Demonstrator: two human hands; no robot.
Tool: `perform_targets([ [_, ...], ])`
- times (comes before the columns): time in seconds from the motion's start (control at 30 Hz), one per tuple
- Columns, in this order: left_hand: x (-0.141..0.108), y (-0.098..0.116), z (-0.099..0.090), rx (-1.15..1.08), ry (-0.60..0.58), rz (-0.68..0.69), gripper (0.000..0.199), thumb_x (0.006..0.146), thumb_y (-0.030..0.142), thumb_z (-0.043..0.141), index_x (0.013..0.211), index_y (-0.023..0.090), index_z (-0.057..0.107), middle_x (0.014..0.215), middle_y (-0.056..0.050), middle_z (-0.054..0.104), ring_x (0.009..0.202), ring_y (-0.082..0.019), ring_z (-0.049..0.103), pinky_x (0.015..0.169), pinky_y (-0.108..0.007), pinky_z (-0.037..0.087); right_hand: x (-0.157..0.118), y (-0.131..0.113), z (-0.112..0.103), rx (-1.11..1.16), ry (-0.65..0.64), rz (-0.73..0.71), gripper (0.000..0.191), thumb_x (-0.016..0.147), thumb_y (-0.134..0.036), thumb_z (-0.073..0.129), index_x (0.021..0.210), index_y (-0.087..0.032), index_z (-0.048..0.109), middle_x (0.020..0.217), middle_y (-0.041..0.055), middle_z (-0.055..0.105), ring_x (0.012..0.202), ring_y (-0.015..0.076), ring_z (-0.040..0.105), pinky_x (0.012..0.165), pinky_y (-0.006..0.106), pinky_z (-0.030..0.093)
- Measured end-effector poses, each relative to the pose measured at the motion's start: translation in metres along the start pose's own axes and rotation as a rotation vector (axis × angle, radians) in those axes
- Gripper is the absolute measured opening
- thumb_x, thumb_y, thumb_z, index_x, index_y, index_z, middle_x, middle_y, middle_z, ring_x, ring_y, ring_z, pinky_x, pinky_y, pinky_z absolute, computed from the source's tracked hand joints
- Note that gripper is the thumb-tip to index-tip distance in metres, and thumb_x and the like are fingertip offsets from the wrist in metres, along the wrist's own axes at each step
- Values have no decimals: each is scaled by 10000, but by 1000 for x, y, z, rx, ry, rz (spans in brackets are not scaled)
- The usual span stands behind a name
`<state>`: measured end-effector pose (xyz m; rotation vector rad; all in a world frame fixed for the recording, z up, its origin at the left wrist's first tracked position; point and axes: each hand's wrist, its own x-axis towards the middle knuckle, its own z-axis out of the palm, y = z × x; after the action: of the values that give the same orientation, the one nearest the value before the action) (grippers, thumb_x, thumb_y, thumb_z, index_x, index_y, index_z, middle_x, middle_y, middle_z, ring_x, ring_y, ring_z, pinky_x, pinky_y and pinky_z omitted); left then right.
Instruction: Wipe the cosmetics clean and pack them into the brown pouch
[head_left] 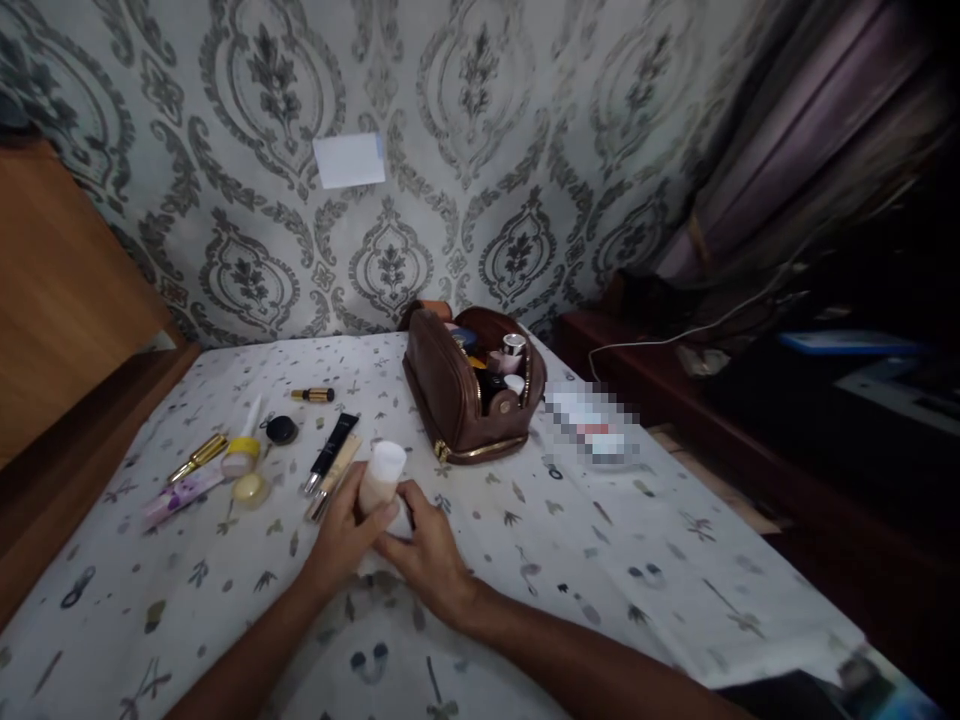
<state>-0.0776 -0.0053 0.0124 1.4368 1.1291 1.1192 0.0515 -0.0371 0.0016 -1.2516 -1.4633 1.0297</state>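
A pale bottle with a white cap [387, 466] is held upright between both hands near the middle of the table. My left hand [343, 535] is closed round its left side, and my right hand [433, 550] grips it from the right, low down. Just behind my left hand lie a black tube [334, 447] and a beige tube [341, 470], side by side. Beyond my right hand stands an open brown bag [450, 385], its unzipped top showing several jars and bottles, one with a silver lid [514, 344].
On the left of the patterned tablecloth [525, 620] lie a gold tube [199, 458], a purple tube [184, 495], a yellow-banded jar [241, 456], a round black case [281, 430] and a black-and-gold stick [313, 395]. A blurred item [592, 425] lies right of the bag.
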Motion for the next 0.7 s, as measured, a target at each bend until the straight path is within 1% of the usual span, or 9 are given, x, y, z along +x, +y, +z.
perform_targets([
  [0.07,-3,0,2,-31,-26,-66,426,691,422,743,1030,188,634,964,-41,693,1013,-253,622,927,-351,488,0,0,-1,-56,-17,-11,292,768,-264,658,1035,-194,562,903,28,706,790,201,655,716,284,497],
  [0.17,-7,1,3,-93,15,-124,423,718,440,723,1043,181,647,1074,-78,698,1123,-280,597,1029,-388,433,-3,1,-1,-195,-134,-31,351,797,-299,651,1115,-186,558,952,57,717,797,222,671,713,295,497],
  [0.23,-8,2,2,-187,54,-136,442,723,458,717,1064,184,656,1162,-98,682,1182,-295,573,1071,-405,403,-6,1,-1,-300,-210,-33,410,801,-333,666,1166,-185,552,971,67,721,819,236,675,737,306,493],
  [0.3,-6,5,2,-333,71,-160,507,711,499,717,1111,197,643,1177,-104,681,1189,-303,572,1057,-416,424,-8,0,-1,-372,-245,-33,425,788,-348,687,1164,-195,562,975,67,721,845,246,677,753,310,487],
  [0.4,-1,14,5,-513,90,-271,559,697,593,691,1104,215,628,979,-80,724,1047,-288,640,955,-412,501,-7,2,-4,-403,-282,-66,294,786,-298,673,1065,-227,610,947,33,722,845,234,679,759,295,483],
  [0.47,3,22,7,-537,70,-288,537,727,658,625,1041,222,633,740,-24,683,805,-237,662,848,-387,541,-3,3,-10,-400,-335,-112,218,784,-244,648,1001,-238,632,932,10,719,848,218,678,773,278,485],
  [0.57,7,35,9,-400,7,-188,587,756,707,554,1085,225,624,577,33,552,507,-156,510,626,-324,528,4,2,-26,-384,-419,-196,277,753,-192,640,1029,-214,638,1016,41,699,932,226,660,835,284,490],
  [0.63,11,43,7,-213,-5,-136,610,762,676,578,1166,219,605,578,33,534,478,-144,444,521,-282,456,6,-2,-40,-338,-432,-263,388,734,-172,626,1122,-194,614,1149,88,643,1038,242,619,899,305,480],
  [0.7,18,52,5,-52,-15,-106,622,754,633,615,1206,207,595,587,24,533,508,-155,445,501,-269,410,5,-6,-56,-262,-400,-317,463,742,-152,575,1203,-194,574,1232,105,586,1113,239,574,961,320,453],
])
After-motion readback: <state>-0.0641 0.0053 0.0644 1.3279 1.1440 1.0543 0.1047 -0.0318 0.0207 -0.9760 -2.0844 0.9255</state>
